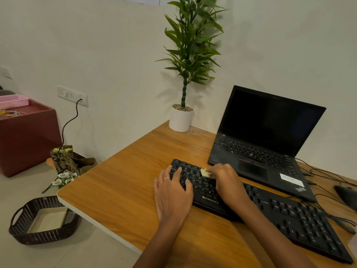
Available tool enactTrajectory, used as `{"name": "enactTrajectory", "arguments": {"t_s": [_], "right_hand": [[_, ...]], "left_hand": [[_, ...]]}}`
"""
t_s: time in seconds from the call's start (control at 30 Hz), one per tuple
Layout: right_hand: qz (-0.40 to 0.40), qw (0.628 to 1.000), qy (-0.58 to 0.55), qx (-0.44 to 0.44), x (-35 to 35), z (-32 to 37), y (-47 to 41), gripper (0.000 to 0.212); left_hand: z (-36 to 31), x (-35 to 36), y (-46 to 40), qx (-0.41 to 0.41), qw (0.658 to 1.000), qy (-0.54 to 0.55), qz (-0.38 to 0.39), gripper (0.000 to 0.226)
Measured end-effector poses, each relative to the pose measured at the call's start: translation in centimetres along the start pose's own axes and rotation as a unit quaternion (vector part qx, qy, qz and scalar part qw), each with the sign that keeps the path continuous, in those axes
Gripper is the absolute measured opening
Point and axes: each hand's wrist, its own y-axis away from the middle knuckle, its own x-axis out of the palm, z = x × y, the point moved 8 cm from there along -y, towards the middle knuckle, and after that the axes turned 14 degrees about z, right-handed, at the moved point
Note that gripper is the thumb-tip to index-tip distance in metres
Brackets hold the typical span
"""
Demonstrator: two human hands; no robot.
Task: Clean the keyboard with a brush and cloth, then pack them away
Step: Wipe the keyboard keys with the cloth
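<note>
Two bare arms, coming in from the near edge, cut off at the bottom of the view. Left hand (pixel 172 192) lying flat on the left end of the black keyboard (pixel 286 215), fingers (pixel 178 172) straight and spread over the keys, a thin ring on one of them. Right hand (pixel 226 180) just beside it, curled around a small pale brush (pixel 207 173) and gripping it. Only the light tip of the brush showing, touching the keys near the top rows; the rest hidden inside the hand. Hard to tell bristles from handle.

Keyboard lying slanted on the wooden tabletop (pixel 119 180), left end near the middle, right end running toward the near right corner. Middle keys hidden under the right hand and arm.

Down on the floor (pixel 17 186), off the left edge of the tabletop, a dark woven basket (pixel 38 236) with a pale tray or box inside.

Behind the keyboard, an open black laptop (pixel 266 144) with a dark screen. Black cables (pixel 328 175) trailing off toward the right edge. A dark rounded thing (pixel 345 194) at the right edge, cut off, maybe a mouse.

At the far corner of the tabletop, a white pot (pixel 180 120) with a tall green plant (pixel 191 45) against the wall.

Farther left on the floor, a patterned paper bag (pixel 63 161) with white flowers (pixel 64 177), blurry. A dark red box (pixel 27 138) with a pink tray (pixel 13 100) on top, partly cut off. A wall socket (pixel 72 96) with a cord plugged in.
</note>
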Motion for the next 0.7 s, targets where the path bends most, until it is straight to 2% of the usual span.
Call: {"name": "enactTrajectory", "arguments": {"t_s": [0.07,0.2,0.27,0.33,0.37,0.5,0.53,0.57,0.67,0.7], "right_hand": [[-0.007,1.000,-0.008,0.025,-0.2,-0.3,-0.3,0.048],[0.043,0.994,-0.022,-0.099,1.0,3.9,0.6,0.040],[0.043,0.997,-0.021,-0.056,0.5,2.4,0.0,0.039],[0.001,1.000,-0.006,0.018,-0.1,0.1,-0.8,0.044],[-0.007,1.000,-0.007,0.024,-0.1,0.3,-1.0,0.044],[0.070,0.987,0.002,-0.148,2.5,5.7,-0.6,0.027],[0.069,0.984,-0.001,-0.164,2.3,5.9,-0.5,0.028],[0.057,0.987,0.002,-0.148,1.6,5.3,-0.7,0.030],[0.019,1.000,0.000,-0.010,0.2,1.4,-1.9,0.038],[0.023,1.000,-0.007,-0.005,0.2,1.5,-2.0,0.039]], "left_hand": [[-0.1,0.0,0.1,0.002,1.000,0.002,0.001,0.050],[-0.3,-0.1,0.0,0.005,1.000,0.000,0.003,0.051],[-0.2,-0.2,0.1,0.006,1.000,0.002,-0.002,0.050],[-0.2,-0.2,0.1,0.006,1.000,0.002,-0.002,0.050],[-0.2,-0.1,0.1,0.005,1.000,0.000,-0.001,0.051],[-0.3,-0.1,-0.1,0.005,1.000,-0.003,0.000,0.051],[-0.3,-0.1,-0.1,0.007,1.000,-0.001,-0.002,0.051],[-0.3,-0.1,0.0,0.008,1.000,-0.001,-0.005,0.051],[-0.4,-0.2,0.1,0.011,1.000,0.001,-0.009,0.052],[-0.4,-0.2,0.1,0.012,1.000,0.002,-0.010,0.052]]}}
